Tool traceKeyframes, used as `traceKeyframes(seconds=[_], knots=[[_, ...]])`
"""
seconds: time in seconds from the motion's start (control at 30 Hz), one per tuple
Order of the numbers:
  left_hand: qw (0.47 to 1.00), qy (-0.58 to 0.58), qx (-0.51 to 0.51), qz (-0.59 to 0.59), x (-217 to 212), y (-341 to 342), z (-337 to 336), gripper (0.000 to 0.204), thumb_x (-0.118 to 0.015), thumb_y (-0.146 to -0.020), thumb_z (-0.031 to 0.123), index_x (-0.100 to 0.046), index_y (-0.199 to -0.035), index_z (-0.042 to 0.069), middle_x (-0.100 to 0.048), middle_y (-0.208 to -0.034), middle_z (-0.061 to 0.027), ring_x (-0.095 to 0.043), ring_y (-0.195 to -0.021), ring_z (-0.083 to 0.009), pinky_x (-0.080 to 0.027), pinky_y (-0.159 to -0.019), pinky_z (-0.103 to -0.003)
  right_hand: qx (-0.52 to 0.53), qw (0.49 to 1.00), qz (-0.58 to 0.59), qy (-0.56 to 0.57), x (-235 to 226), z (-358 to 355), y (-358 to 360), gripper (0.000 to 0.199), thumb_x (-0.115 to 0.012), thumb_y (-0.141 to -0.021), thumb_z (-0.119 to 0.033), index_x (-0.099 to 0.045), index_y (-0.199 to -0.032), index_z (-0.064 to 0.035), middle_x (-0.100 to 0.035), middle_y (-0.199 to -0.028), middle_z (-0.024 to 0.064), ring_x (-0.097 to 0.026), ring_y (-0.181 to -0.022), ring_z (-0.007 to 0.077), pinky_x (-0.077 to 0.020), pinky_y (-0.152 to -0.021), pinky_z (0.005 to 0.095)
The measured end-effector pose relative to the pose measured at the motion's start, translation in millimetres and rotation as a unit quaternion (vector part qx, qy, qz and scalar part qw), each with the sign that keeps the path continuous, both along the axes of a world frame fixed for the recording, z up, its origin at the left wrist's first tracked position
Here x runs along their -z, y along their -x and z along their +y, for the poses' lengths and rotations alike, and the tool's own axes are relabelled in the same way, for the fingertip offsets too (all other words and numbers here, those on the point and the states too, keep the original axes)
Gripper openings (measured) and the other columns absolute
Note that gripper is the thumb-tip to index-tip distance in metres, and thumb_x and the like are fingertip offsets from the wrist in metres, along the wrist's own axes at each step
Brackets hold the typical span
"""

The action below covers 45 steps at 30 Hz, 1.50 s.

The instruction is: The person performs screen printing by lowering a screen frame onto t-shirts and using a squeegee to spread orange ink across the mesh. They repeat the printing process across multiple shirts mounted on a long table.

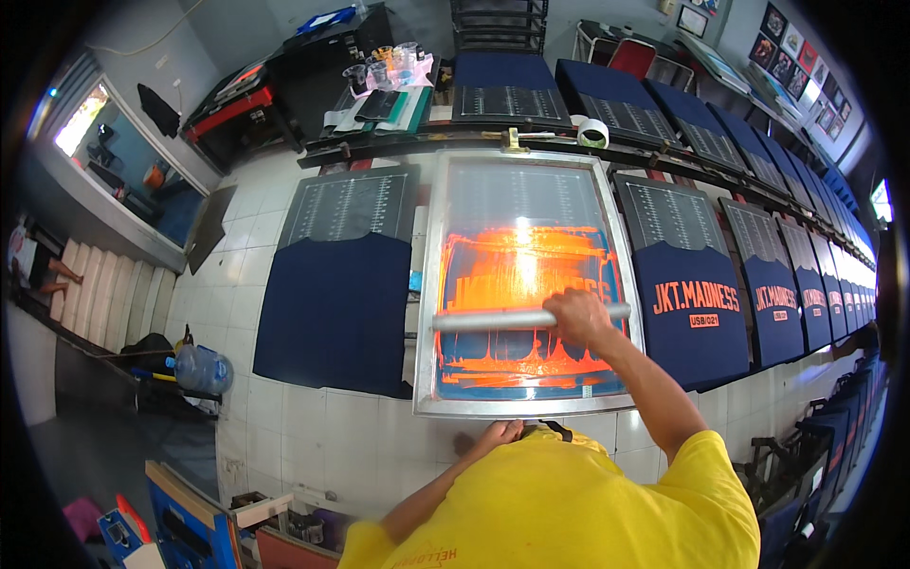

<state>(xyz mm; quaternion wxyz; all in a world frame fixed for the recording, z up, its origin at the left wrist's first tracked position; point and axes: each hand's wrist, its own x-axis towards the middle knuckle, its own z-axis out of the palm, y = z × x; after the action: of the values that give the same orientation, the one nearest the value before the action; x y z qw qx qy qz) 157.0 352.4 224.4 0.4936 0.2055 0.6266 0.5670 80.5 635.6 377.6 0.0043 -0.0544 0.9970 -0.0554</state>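
Observation:
My right hand is closed around a long grey squeegee lying across a printing screen with a metal frame. Orange ink covers the mesh behind the squeegee and lies in streaks in front of it. Against my body, at the frame's near edge, my left hand has its fingers curled; what they hold is hidden. To the left of the screen, a plain navy shirt is stretched on a dark board. On the right, another navy shirt bears an orange print.
More printed shirts run along the row to the right. Across a rail, further boards carry navy cloth. A tape roll sits on the rail, and plastic cups stand at the back left. A water bottle is at the left.

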Motion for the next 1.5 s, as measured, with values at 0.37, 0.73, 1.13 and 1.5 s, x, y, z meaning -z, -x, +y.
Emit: traceKeyframes(seconds=[0.37,0.73,1.13,1.5], knots=[[0.999,-0.008,-0.026,-0.044,-4.7,-5.1,-3.7,0.045,-0.045,-0.104,0.049,-0.051,-0.083,0.01,-0.044,-0.072,0.0041,-0.04,-0.068,-0.0087,-0.037,-0.061,-0.028,0.01,0.998,0.051,0.032,1.9,11.4,-55.5,0.021,-0.077,-0.068,-0.02,-0.065,-0.083,-0.013,-0.065,-0.08,0.0034,-0.065,-0.08,0.0255,-0.0541,-0.07,0.0418],[0.995,0.035,-0.043,-0.089,-26.5,-2.1,-1.6,0.044,-0.046,-0.105,0.046,-0.054,-0.087,0.007,-0.046,-0.076,0.0029,-0.042,-0.071,-0.0097,-0.038,-0.064,-0.028,0.079,0.991,0.112,0.015,19.3,90.6,72.0,0.02,-0.074,-0.072,-0.02,-0.067,-0.089,-0.0134,-0.069,-0.084,0.0088,-0.067,-0.086,0.0321,-0.0531,-0.076,0.0472],[0.998,0.004,-0.052,-0.029,-8.9,-5.5,-1.9,0.037,-0.048,-0.106,0.039,-0.054,-0.094,0.004,-0.048,-0.081,0.0019,-0.043,-0.073,-0.0102,-0.038,-0.066,-0.028,0.097,0.994,0.04,0.011,11.2,57.2,45.0,0.019,-0.074,-0.075,-0.024,-0.068,-0.088,-0.0127,-0.07,-0.084,0.0089,-0.068,-0.085,0.0314,-0.0543,-0.074,0.0469],[0.997,-0.003,-0.043,-0.068,9.7,-3.9,-3.4,0.038,-0.048,-0.106,0.034,-0.055,-0.084,0.005,-0.047,-0.072,0.0021,-0.043,-0.068,-0.0102,-0.038,-0.065,-0.029,0.04,0.991,0.13,0.02,37.8,-38.6,-106.5,0.022,-0.074,-0.067,-0.015,-0.061,-0.084,-0.0092,-0.061,-0.085,0.0072,-0.06,-0.085,0.028,-0.0483,-0.073,0.0428]])
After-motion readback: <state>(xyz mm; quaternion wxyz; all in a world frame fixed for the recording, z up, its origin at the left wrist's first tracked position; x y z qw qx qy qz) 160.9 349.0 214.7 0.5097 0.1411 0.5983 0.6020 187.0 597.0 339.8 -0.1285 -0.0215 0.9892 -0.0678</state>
